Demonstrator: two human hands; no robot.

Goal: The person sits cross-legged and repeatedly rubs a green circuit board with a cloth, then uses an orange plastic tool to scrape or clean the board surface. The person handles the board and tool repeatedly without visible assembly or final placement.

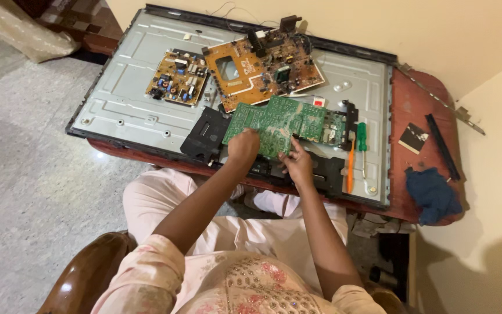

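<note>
A reddish wooden table (419, 104) against a cream wall carried an opened metal screen panel (129, 99). At frame centre lay a green circuit board (286, 119). The left hand (244, 146) gripped its near-left edge, fingers closed on it; the right hand (298, 166) pressed fingertips on its lower edge. An orange-and-green screwdriver pair (355, 151) lay just right.

left hand (243, 145) fingers hidden over green circuit board (280, 119), board components too small
</note>
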